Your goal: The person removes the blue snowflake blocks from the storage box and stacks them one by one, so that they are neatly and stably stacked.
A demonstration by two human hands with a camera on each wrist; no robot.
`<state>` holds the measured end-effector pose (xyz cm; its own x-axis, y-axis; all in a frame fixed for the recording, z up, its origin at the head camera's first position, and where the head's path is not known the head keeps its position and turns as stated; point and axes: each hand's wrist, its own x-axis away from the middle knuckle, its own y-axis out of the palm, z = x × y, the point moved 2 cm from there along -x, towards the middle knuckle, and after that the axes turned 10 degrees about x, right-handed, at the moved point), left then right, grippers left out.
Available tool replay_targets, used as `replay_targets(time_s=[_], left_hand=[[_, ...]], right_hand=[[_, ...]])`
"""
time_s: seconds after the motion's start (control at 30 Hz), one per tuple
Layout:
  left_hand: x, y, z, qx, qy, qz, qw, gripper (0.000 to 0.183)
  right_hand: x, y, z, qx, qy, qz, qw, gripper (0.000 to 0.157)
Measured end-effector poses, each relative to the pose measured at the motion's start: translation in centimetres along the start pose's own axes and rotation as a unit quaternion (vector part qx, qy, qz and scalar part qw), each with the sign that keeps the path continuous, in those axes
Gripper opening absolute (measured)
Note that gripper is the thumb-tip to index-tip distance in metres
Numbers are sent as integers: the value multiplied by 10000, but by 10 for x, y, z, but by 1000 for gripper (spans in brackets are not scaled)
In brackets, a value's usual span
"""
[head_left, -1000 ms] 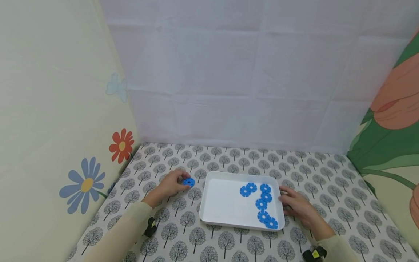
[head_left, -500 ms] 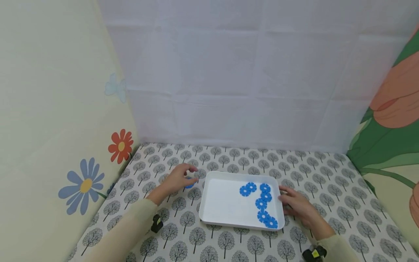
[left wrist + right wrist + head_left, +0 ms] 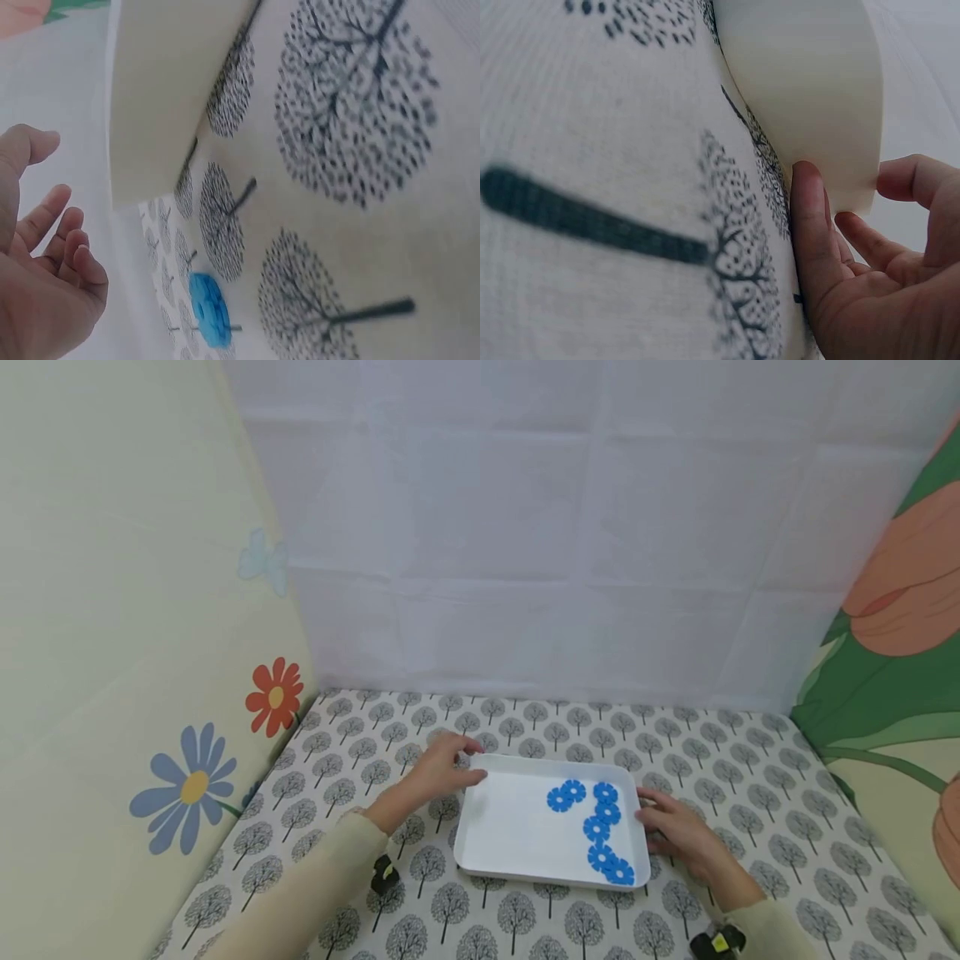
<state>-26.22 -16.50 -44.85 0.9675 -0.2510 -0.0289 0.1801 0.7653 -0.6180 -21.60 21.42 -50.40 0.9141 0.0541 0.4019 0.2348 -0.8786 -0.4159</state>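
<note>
A shallow white tray [image 3: 525, 839] lies on the tree-print cloth with several blue notched discs [image 3: 602, 831] in its right half, some of them overlapping. My left hand [image 3: 444, 766] is at the tray's back left corner, thumb and fingers spread apart with nothing between them. In the left wrist view, a blue disc [image 3: 209, 310] lies on the cloth outside the tray; the left hand hides it in the head view. My right hand [image 3: 678, 835] holds the tray's right side. The right wrist view shows its thumb at the rim and fingertips [image 3: 808, 191] low against the outer wall.
A tree-patterned cloth [image 3: 517, 918] covers the table. A white sheet [image 3: 525, 568] hangs behind it. Flower-printed panels [image 3: 112, 652] stand at left and right. A black wrist device [image 3: 385, 874] sits below each sleeve cuff.
My left hand has let go of a blue disc on the cloth, opened its fingers, and moved right to the tray's left edge. The right hand has stayed at the tray.
</note>
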Motion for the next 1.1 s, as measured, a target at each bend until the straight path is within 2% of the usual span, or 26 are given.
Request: replay_targets(time_s=[0.13, 0.37, 0.47, 0.7, 1.1], left_hand=[[-1, 9, 7, 85, -60, -40, 9999, 37], [1, 22, 21, 62, 48, -200, 9998, 37], [2, 29, 27, 89, -59, -239, 9997, 37], [4, 44, 37, 140, -547, -238, 9981, 38], [0, 70, 44, 174, -618, -136, 9978, 45]], right_hand=[[-1, 0, 1, -14, 21, 3, 10000, 62], [0, 0, 2, -25, 24, 37, 10000, 62], [0, 0, 2, -32, 23, 51, 10000, 62], [1, 1, 0, -41, 50, 19, 10000, 62], [0, 0, -3, -27, 137, -33, 9999, 62]])
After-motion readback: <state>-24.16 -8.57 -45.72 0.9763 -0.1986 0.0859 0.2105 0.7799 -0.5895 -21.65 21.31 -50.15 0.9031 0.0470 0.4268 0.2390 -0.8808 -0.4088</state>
